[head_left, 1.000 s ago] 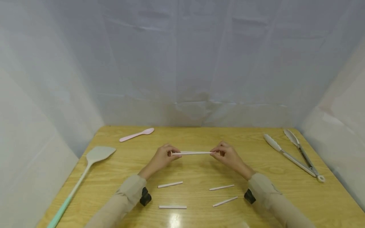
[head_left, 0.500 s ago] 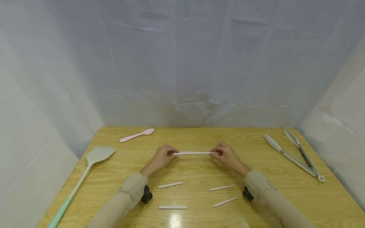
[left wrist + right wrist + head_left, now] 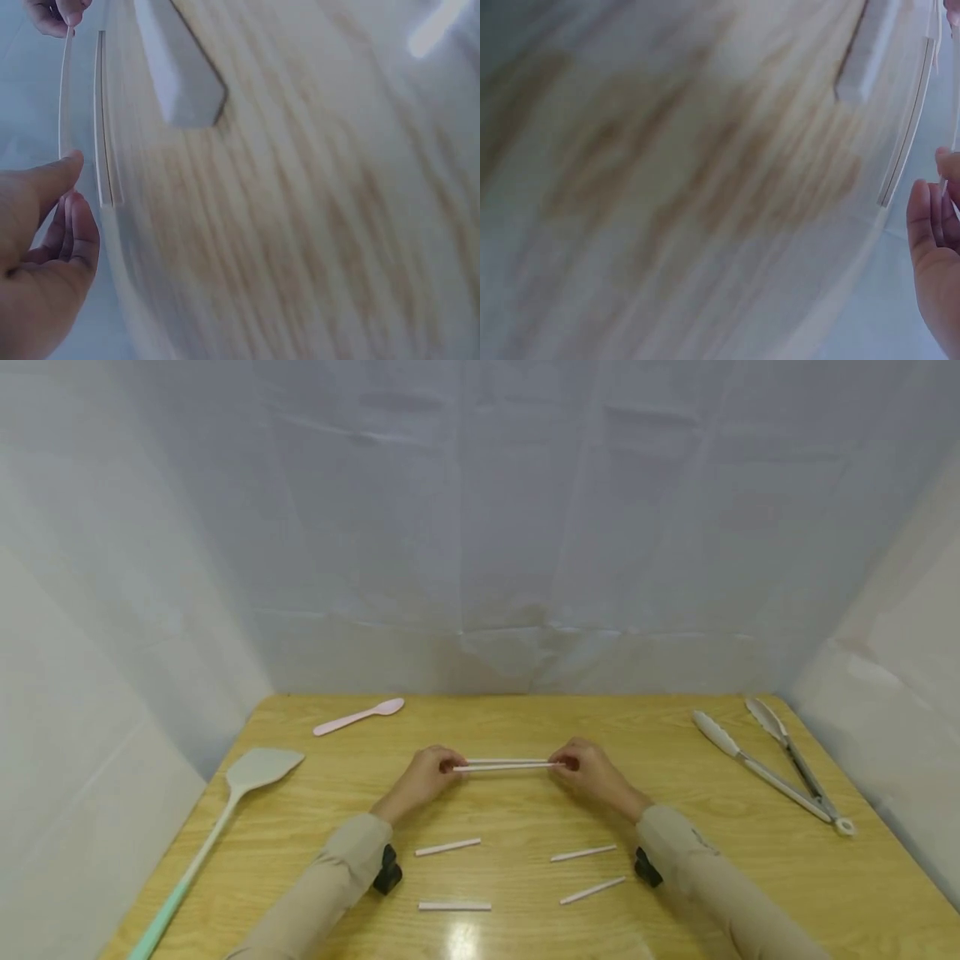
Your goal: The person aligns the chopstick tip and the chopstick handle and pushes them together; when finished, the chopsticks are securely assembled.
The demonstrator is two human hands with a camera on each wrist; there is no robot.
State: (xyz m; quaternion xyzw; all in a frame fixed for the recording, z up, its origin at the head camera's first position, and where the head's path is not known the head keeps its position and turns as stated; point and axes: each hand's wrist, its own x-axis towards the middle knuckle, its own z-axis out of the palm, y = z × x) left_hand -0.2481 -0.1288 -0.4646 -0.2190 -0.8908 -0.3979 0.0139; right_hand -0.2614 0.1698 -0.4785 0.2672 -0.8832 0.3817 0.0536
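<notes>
A thin pale stick (image 3: 510, 761) spans level between both hands in the head view. My left hand (image 3: 422, 782) pinches its left end between thumb and fingertips; my right hand (image 3: 600, 783) pinches the right end likewise. Close under it, a second thin pale stick (image 3: 103, 120) lies along the tabletop, nearly parallel to the held one. Nearer the body are several shorter pale sticks: two at left, the upper left stick (image 3: 448, 847) and lower left stick (image 3: 454, 907), and two at right, the upper right stick (image 3: 582, 853) and lower right stick (image 3: 592, 891).
On the left of the wooden table (image 3: 675, 910) lies a spatula (image 3: 255, 767) with a green handle. A pink spoon (image 3: 360, 717) rests at the back left, and spread tongs (image 3: 776, 785) at the right. Pale sheeting (image 3: 510, 527) hangs behind and at both sides.
Both hands have shifted slightly toward each other. The two long sticks, almost overlapping earlier in the head view, now show a narrow gap between them. The short sticks have stayed in place.
</notes>
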